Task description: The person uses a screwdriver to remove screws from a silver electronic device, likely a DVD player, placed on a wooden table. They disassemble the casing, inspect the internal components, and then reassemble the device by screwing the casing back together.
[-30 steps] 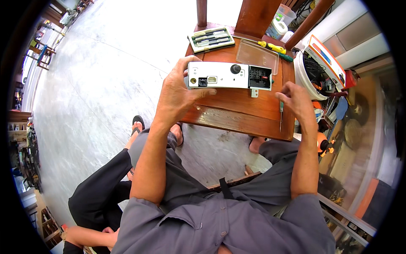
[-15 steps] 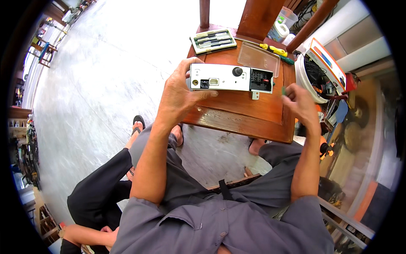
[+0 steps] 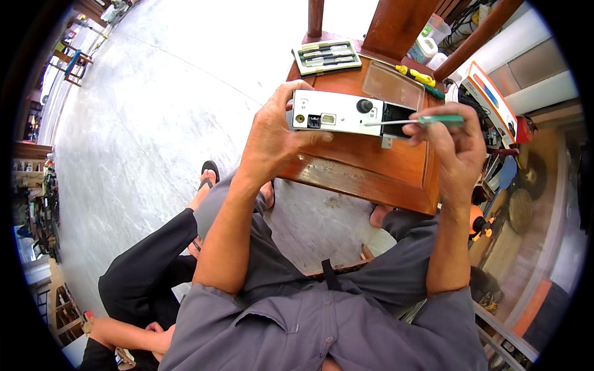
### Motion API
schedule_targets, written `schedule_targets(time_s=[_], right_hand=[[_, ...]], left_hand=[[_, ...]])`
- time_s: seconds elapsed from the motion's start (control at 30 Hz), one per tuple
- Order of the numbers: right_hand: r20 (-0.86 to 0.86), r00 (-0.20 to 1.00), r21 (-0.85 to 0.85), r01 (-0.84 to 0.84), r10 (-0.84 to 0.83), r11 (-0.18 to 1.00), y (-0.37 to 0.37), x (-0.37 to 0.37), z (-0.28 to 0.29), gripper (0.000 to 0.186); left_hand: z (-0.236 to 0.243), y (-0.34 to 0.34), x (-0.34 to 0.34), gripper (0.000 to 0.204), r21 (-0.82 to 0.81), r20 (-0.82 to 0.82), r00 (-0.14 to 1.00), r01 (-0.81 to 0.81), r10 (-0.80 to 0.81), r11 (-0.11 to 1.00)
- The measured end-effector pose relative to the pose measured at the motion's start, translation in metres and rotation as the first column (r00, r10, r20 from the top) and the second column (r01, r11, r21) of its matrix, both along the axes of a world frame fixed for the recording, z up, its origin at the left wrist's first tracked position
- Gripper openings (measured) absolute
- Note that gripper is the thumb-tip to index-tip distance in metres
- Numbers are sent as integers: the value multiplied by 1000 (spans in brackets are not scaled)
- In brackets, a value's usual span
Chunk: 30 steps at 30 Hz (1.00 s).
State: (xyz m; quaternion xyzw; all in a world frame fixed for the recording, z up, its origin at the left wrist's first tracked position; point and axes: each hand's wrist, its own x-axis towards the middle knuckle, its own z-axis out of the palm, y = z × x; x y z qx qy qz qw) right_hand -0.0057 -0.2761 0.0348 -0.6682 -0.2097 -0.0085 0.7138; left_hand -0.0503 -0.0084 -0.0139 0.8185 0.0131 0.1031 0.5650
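My left hand (image 3: pixel 270 131) grips one end of a silver metal box that looks like a car stereo (image 3: pixel 346 114), thumb in front and fingers behind. The unit's back panel faces me, with sockets, a round black knob and a dark connector block at its right end. A screwdriver with a green handle (image 3: pixel 447 119) is pinched in my right hand (image 3: pixel 459 147). Its thin shaft points left across the connector block, the tip at the panel below the knob; whether it touches is too small to tell. Beneath is a brown wooden chair seat (image 3: pixel 365 162).
On the seat's far side lie a case of small screwdrivers (image 3: pixel 328 57), a clear plastic lid (image 3: pixel 394 85) and a yellow-handled screwdriver (image 3: pixel 417 75). An orange-edged box (image 3: pixel 492 102) stands at the right. Another person's black-trousered leg (image 3: pixel 148 250) is at my left.
My right hand has come in from the right and up, bringing the green screwdriver to the stereo's back panel. My left hand keeps its hold. The whole view has shifted slightly.
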Motion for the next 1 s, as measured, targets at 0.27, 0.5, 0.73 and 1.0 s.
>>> schedule_targets(time_s=[0.27,0.5,0.73,1.0], right_hand=[[-10,1000,-77,19,-20,997,2,3,-4,19],[30,999,-77,-25,28,997,6,-4,-8,18],[71,997,-181,-10,23,983,11,-8,-11,20],[41,999,-119,3,2,993,3,-2,-1,18]], left_hand=[[-3,2,-1,69,63,31,999,17,-19,998],[-7,3,-1,70,62,41,999,14,-16,998],[-8,3,-4,68,82,66,998,16,-21,996],[-7,0,-5,72,124,113,994,-7,-7,992]])
